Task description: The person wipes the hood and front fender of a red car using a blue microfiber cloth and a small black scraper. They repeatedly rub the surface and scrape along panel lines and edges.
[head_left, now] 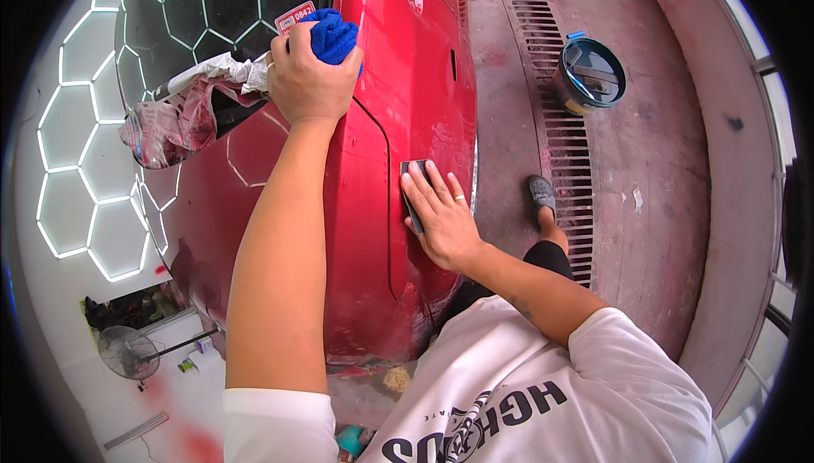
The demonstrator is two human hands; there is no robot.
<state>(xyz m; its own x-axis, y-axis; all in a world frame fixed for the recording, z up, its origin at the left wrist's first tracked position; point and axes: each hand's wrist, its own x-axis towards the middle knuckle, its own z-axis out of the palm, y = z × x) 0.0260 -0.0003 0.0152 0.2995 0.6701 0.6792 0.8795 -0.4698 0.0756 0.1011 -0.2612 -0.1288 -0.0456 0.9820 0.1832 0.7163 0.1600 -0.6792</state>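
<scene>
A glossy red car (365, 183) stands in front of me, its body panel running away from me. My left hand (314, 77) is closed around a bunched blue cloth (332, 37) at the upper edge of the bodywork, beside the dark glass. Lower and to the right, my right hand (441, 213) lies with long fingers over a dark, flat sanding pad (415, 200), its thumb along the near side. That pad rests against the red panel, just right of a curved panel gap. Most of its face is hidden under my fingers.
Crumpled printed paper (182, 124) covers a part jutting from the rear glass (229, 5). On the floor to the right, a dark bucket (593, 77) stands at a drain grate (568, 166). A standing fan (129, 353) is at lower left. My shoe (541, 193) is beside the grate.
</scene>
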